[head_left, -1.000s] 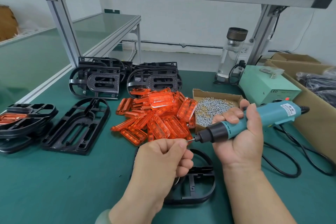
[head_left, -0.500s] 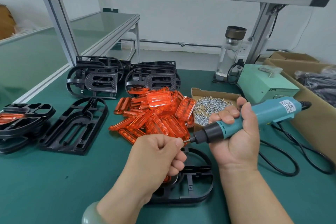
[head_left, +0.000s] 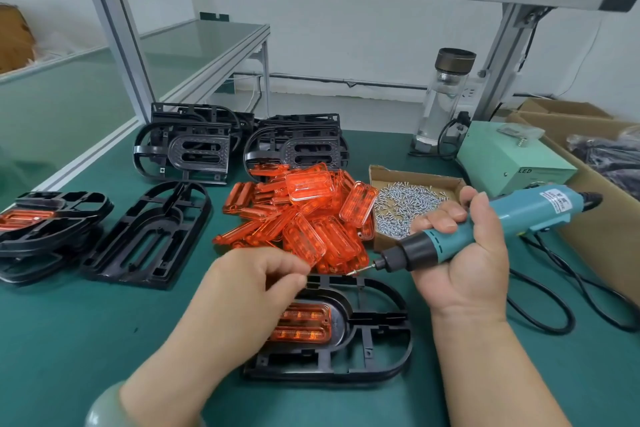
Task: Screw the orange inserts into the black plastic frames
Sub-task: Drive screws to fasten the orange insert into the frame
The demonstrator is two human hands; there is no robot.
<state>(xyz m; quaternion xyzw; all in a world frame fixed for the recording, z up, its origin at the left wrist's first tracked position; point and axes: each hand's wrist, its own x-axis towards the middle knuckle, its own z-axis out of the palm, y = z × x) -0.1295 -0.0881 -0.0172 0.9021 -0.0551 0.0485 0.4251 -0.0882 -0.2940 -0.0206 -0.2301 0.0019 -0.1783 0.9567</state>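
On the green bench (head_left: 69, 340): black frames (head_left: 202, 151) left and rear, orange insert pile (head_left: 311, 222) centre, screw tray (head_left: 415, 174) beside it. Lower centre: loaded frame (head_left: 375, 319). Upper right: power box (head_left: 502, 159), bottle (head_left: 445, 97).

Bare mat (head_left: 86, 329) opens left of the near frame (head_left: 374, 354); orange pile (head_left: 311, 218) and screw box (head_left: 419, 175) crowd behind.

One wide-angle view, worn on the person's head, faces forward and down, close over the green-matted counter (head_left: 52, 340) (straight edges bow near the borders); both forearms (head_left: 166, 374) enter at the bottom edge, and the white wall (head_left: 346, 28) closes the far side.
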